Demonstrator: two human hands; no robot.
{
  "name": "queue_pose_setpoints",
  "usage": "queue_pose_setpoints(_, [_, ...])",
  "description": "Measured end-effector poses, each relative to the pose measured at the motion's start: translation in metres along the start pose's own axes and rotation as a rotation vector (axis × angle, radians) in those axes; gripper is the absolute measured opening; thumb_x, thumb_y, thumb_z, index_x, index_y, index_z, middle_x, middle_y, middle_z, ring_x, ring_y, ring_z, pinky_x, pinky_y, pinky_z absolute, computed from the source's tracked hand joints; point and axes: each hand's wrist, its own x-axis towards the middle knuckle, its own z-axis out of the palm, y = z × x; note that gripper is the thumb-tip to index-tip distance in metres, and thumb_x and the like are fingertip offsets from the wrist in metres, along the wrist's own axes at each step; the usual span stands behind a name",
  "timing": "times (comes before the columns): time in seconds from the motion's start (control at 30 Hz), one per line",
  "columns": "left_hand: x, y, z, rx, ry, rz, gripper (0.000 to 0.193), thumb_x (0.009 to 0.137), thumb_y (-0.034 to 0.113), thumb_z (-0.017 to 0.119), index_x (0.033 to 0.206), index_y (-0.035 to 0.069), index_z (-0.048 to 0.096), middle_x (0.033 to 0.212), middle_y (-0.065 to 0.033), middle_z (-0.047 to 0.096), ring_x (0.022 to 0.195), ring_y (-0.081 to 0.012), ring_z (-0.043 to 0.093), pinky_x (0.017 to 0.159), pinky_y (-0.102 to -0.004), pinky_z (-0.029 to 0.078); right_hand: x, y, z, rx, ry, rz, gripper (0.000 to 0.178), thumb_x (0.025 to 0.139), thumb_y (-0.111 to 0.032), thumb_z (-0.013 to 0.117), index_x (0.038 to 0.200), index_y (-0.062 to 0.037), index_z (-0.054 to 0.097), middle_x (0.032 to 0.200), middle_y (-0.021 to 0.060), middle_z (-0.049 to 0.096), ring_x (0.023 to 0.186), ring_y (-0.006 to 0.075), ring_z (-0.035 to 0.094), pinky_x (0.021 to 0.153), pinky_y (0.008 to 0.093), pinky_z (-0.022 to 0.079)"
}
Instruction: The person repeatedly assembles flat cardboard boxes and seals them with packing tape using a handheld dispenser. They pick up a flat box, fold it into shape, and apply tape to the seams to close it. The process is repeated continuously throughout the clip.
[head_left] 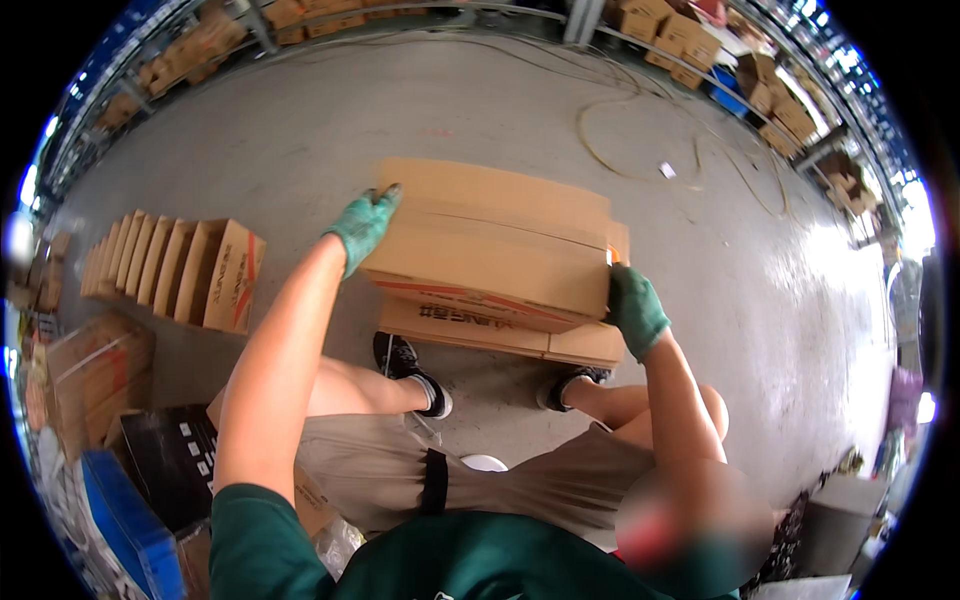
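Between my hands is a brown cardboard box with red stripes and dark print on its near side. My left hand, in a green glove, grips its left edge, thumb and fingers bent at the far corner. My right hand, gloved in the same green, is closed around the box's right end, its fingertips partly hidden. Below and just nearer to me lies flat cardboard, printed like the box and partly covered by it. Both stand in front of my shoes.
On the floor at left stands a row of nested open cartons. A blue bin and a black box are close at lower left. Shelves with cartons line the far side. A loose hose lies on the grey floor.
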Motion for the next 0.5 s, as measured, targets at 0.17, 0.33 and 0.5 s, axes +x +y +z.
queue_pose_setpoints(0.17, [-0.022, -0.003, -0.003, -0.311, 0.009, 0.156, 0.084, 0.1, 0.07, 0.033, 0.157, 0.008, 0.033, 0.158, -0.0102, 0.04, 0.144, -0.026, 0.038, 0.118, -0.0377, 0.031, 0.017, 0.009, -0.003, -0.642, 0.018, -0.218, 0.057, 0.1, -0.032, 0.065, 0.142, 0.0002, 0.047, 0.125, 0.0128, 0.063, 0.111, 0.0193, 0.064, 0.098, 0.0343, 0.052])
queue_pose_setpoints(0.33, [-0.052, -0.007, -0.101, -0.976, -0.088, 0.247, 0.078, 0.099, 0.071, 0.037, 0.138, 0.006, 0.054, 0.132, -0.0135, 0.063, 0.126, -0.0265, 0.058, 0.102, -0.0475, 0.047, -0.011, -0.02, -0.003, -0.316, -0.184, -0.464, 0.07, 0.096, 0.001, 0.057, 0.157, -0.0032, 0.022, 0.146, 0.0114, 0.048, 0.131, 0.019, 0.049, 0.106, 0.0321, 0.045])
queue_pose_setpoints(0.5, [-0.114, -0.024, -0.177, -0.571, -0.173, 0.145, 0.094, 0.092, 0.079, 0.031, 0.14, -0.001, 0.05, 0.12, -0.0228, 0.065, 0.109, -0.0334, 0.066, 0.089, -0.0494, 0.057, -0.002, -0.051, 0.069, -0.292, -0.405, -0.511, 0.081, 0.087, 0.013, 0.049, 0.159, -0.0117, 0.021, 0.149, 0.0104, 0.045, 0.132, 0.0251, 0.051, 0.101, 0.0373, 0.051])
